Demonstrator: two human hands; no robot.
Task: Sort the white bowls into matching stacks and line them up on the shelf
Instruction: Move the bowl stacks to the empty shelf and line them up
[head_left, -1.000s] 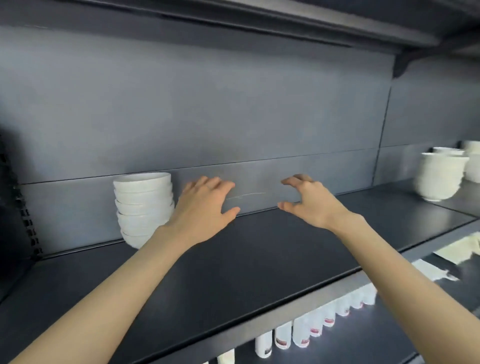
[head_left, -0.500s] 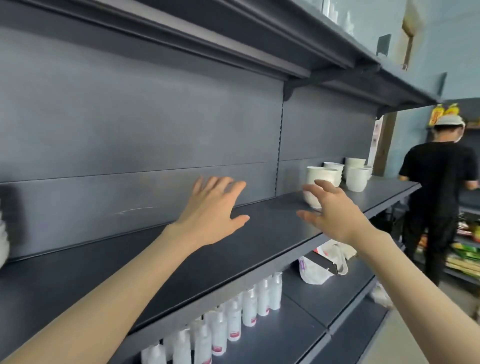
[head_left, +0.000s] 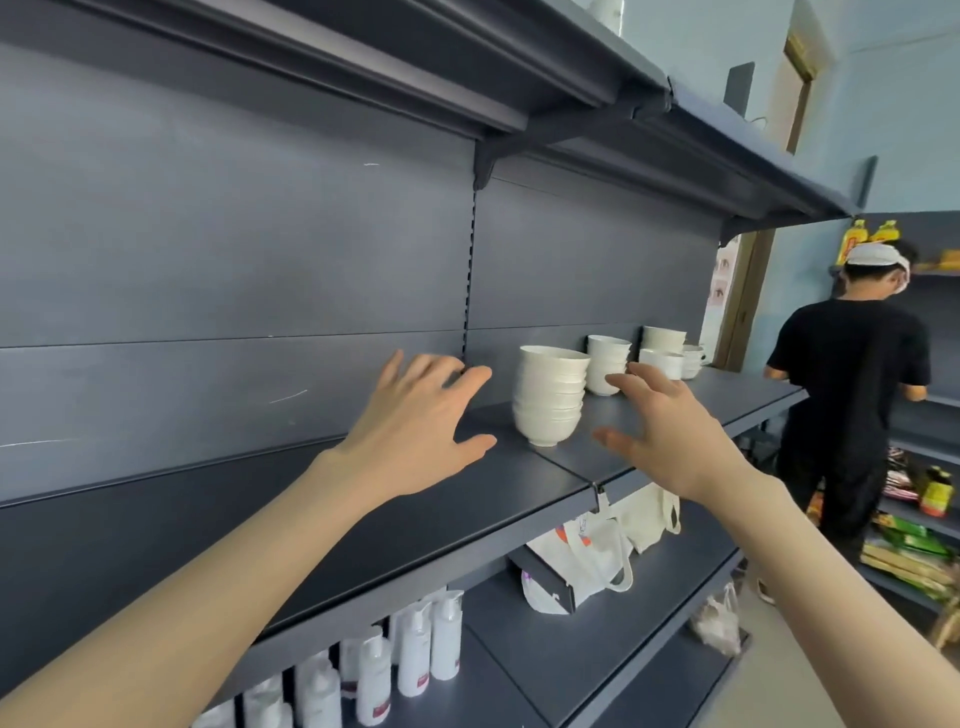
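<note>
A stack of several white bowls (head_left: 549, 396) stands on the dark grey shelf (head_left: 426, 519). My left hand (head_left: 415, 431) hovers just left of it, fingers spread and empty. On the stack's right, my right hand (head_left: 662, 434) is also open and empty, a short gap from the bowls. Behind stand more white bowls: a second stack (head_left: 607, 364), a lower stack (head_left: 661, 362) partly hidden by my fingers, a taller one (head_left: 663, 339) against the back panel, and a small one (head_left: 693, 361) at the far end.
An upper shelf (head_left: 519, 104) overhangs the bowls. Below, white pump bottles (head_left: 410, 654) and white bags (head_left: 587, 561) sit on the lower shelf. A person in a black shirt (head_left: 852, 395) stands at the aisle's far right by shelves of packaged goods (head_left: 914, 545).
The view swung right along the shelf; the left bowl stack has left the frame. Both open hands moved right and now flank the nearest right-hand stack.
</note>
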